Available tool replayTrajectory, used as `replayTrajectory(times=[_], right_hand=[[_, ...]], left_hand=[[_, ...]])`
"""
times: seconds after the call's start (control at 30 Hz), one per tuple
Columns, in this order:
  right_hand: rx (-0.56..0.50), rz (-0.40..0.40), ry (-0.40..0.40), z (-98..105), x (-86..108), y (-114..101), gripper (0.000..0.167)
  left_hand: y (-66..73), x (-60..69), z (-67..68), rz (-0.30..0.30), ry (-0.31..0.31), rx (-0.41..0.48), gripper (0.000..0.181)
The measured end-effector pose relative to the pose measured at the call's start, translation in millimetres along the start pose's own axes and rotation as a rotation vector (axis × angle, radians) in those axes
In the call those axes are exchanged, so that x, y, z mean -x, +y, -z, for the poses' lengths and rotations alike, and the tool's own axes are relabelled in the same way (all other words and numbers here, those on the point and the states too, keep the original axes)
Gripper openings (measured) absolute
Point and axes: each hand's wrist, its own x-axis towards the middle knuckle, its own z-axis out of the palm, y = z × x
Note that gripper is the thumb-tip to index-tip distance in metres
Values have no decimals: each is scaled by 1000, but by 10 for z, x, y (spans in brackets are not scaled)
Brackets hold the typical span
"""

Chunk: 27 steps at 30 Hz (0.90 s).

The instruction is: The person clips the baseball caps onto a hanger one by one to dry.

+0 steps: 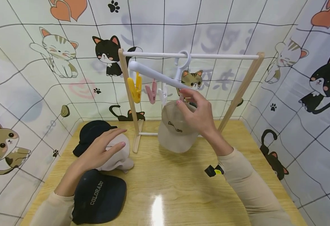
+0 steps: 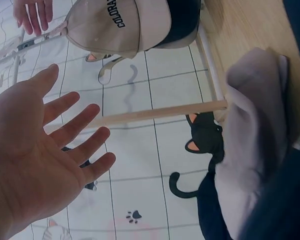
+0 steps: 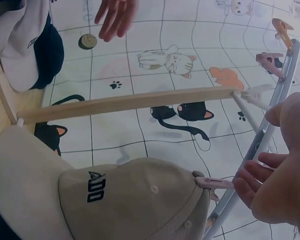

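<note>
A beige COLORADO cap [image 1: 177, 141] hangs brim down from a pale pink clothespin [image 3: 215, 183] on a tilted white clip hanger [image 1: 156, 77]. My right hand [image 1: 197, 114] is beside this clothespin, fingertips close to its end and thumb apart from the fingers. Whether the fingertips touch it is hard to tell. With fingers spread and nothing held, my left hand [image 2: 45, 145] is raised above the caps at the left. Those are a black cap [image 1: 92, 133], a pale cap [image 1: 122, 149] partly hidden by the hand, and a dark navy COLORADO cap [image 1: 102, 201].
The hanger hooks over the white rail [image 1: 224, 56] of a wooden stand [image 1: 242, 89]. Yellow [image 1: 135, 89], pink [image 1: 151, 92] and white [image 1: 163, 93] clothespins hang from its left arm. A small black-and-yellow item [image 1: 214, 171] lies on the wooden table [image 1: 153, 179]. Cat-print walls surround it.
</note>
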Motion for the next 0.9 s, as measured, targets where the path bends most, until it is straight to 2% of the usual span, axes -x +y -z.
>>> replayTrajectory(times=[0.2,0.47,0.63,0.9], right_hand=[[-141,-6,-57,-77,-12,-59,42],[-186,-28,-127,-191,-40,-142,48],[-187,-60,-135,-251,-77,-178,51],[-212,-97,-146,-326,-101,-183,54]], left_hand=[[-48,176,23,18,71,-21,54],[-159,503,30,49,166,-27,55],[-265,725,57,112,199,-50,56],[-449,1069,137,274,215,-156,58]])
